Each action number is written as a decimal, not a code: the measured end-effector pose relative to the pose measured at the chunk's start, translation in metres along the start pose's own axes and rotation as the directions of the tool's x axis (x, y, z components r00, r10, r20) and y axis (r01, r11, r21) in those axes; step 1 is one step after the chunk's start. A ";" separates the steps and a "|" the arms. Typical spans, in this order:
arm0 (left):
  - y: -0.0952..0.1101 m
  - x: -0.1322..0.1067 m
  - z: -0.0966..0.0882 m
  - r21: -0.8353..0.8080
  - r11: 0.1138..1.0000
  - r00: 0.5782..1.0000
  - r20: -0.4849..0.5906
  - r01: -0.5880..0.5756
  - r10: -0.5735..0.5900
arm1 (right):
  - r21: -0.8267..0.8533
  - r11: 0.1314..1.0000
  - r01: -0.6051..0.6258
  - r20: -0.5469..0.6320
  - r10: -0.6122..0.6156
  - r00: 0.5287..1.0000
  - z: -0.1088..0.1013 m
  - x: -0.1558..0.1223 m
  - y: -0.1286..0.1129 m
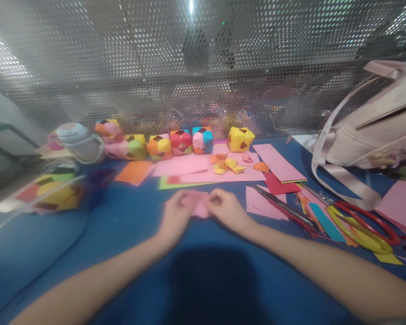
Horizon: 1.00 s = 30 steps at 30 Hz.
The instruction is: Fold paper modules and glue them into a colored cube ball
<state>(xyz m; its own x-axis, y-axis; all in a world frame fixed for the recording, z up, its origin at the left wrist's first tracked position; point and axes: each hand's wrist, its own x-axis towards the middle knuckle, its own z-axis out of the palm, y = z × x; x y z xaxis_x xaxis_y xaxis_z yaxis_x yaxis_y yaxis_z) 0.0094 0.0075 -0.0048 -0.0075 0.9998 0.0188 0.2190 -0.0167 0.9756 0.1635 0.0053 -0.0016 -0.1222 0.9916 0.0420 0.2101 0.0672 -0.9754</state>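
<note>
Blue table (pixel 122 225): left hand (pixel 176 214), right hand (pixel 225 207) pinch pink paper (pixel 200 205)

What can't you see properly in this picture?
- Head view: the pink paper, held between the left hand and right hand, is partly covered by fingers and blurred; its folds cannot be told.
- Head view: the pink bag is cut off by the right edge.
- Head view: whatever lies behind the perforated screen is blurred by its holes.
</note>
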 end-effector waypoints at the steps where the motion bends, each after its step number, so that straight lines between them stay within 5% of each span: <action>1: -0.001 0.000 0.000 -0.016 1.000 1.000 0.003 0.006 -0.006 | -0.011 1.000 0.009 0.003 -0.008 1.000 0.000 0.000 0.001; 6: -0.006 0.003 -0.001 -0.095 0.995 0.999 -0.024 0.037 -0.039 | -0.122 0.960 0.254 -0.031 -0.259 0.965 -0.006 0.001 0.006; 9: -0.006 0.005 -0.001 -0.141 0.989 0.998 -0.033 0.054 -0.059 | -0.296 0.823 0.484 -0.022 -0.513 0.858 -0.011 0.004 0.012; 12: -0.006 0.006 0.000 -0.150 0.986 0.997 -0.025 0.075 -0.080 | -0.437 0.692 0.575 0.016 -0.633 0.774 -0.014 0.007 0.019; 17: -0.007 0.005 0.000 -0.137 0.987 0.997 0.004 0.082 -0.082 | -0.558 0.592 0.581 0.076 -0.661 0.747 -0.014 0.009 0.023; 30: -0.010 0.011 0.000 -0.323 0.940 0.991 -0.046 0.107 -0.129 | -0.546 0.553 0.629 0.088 -0.709 0.700 -0.015 0.007 0.024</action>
<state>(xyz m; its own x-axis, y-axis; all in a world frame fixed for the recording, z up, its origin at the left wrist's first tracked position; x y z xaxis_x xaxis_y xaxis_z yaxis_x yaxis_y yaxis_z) 0.0074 0.0182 -0.0145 -0.0810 0.9920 -0.0967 -0.1097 0.0876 0.9901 0.1826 0.0152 -0.0209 -0.3198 0.6363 0.7020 0.5689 0.7215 -0.3948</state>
